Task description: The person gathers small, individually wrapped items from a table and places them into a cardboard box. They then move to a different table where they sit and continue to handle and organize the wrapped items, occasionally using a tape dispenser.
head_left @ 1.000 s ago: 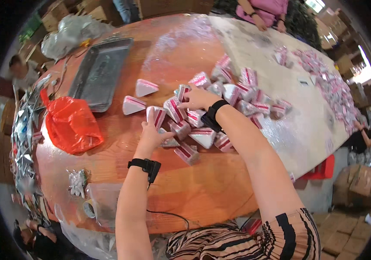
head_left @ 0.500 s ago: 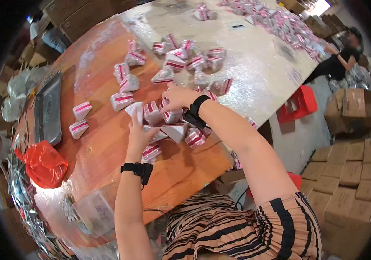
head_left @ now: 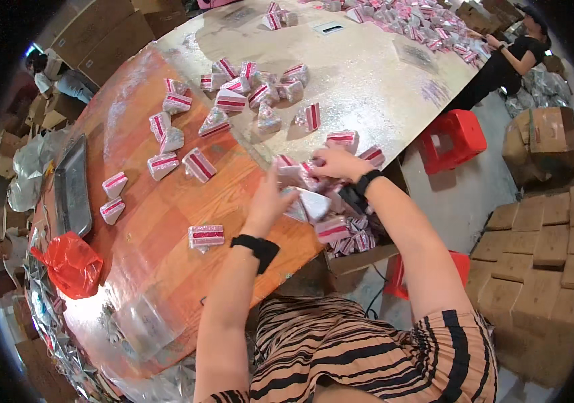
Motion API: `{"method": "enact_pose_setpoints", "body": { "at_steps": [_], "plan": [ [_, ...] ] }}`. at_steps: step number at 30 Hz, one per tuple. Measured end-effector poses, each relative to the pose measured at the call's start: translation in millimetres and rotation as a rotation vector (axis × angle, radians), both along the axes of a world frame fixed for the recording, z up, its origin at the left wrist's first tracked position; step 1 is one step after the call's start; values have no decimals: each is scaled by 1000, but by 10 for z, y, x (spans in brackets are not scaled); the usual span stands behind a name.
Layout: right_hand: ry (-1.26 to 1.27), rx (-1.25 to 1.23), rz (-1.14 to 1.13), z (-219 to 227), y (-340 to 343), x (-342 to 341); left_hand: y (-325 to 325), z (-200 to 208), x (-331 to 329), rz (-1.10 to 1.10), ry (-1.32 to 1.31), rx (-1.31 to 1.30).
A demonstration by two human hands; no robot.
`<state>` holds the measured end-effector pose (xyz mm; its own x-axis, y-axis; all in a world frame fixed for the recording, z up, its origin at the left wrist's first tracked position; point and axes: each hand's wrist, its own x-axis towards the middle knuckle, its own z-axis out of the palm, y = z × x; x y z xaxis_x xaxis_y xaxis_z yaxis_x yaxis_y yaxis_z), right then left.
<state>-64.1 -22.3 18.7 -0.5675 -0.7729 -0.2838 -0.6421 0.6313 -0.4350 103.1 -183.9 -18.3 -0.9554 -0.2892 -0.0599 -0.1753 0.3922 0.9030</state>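
Several clear-wrapped cake slices, white with pink stripes, are bunched between my two hands at the table's near right edge. My left hand (head_left: 268, 205), slightly blurred, is against the bunch's left side, fingers and thumb apart. A slice with a white triangular face (head_left: 314, 203) lies near its thumb. My right hand (head_left: 342, 165) curls its fingers over a wrapped slice (head_left: 310, 178) from the right. Below the bunch, an open cardboard box (head_left: 362, 260) at the edge holds more striped slices. A lone slice (head_left: 206, 235) lies left of my left wrist.
More slices (head_left: 231, 101) are scattered across the table (head_left: 146, 258), and a large pile (head_left: 421, 27) covers its far right. A grey tray (head_left: 73, 188) and red plastic bag (head_left: 71, 265) lie left. Red stools (head_left: 453, 141) and stacked cartons (head_left: 535, 255) stand right. A co-worker (head_left: 518, 64) is beyond.
Both hands have moved right and towards the table's edge, with the bunch of slices shifting along. Two slices now lie apart on the orange part. The box at the edge shows more.
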Motion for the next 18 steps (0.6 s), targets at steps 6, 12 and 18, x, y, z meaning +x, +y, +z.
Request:
{"method": "enact_pose_setpoints", "body": {
  "at_steps": [6, 12, 18],
  "plan": [
    [57, 105, -57, 61, 567, 111, 364, 353, 147, -124, -94, -187],
    [375, 112, -301, 421, 411, -351, -358, 826, 1030, 497, -48, -778],
    [124, 247, -226, 174, 68, -370, -955, 411, 1669, 613, -393, -449]
  ]
}}
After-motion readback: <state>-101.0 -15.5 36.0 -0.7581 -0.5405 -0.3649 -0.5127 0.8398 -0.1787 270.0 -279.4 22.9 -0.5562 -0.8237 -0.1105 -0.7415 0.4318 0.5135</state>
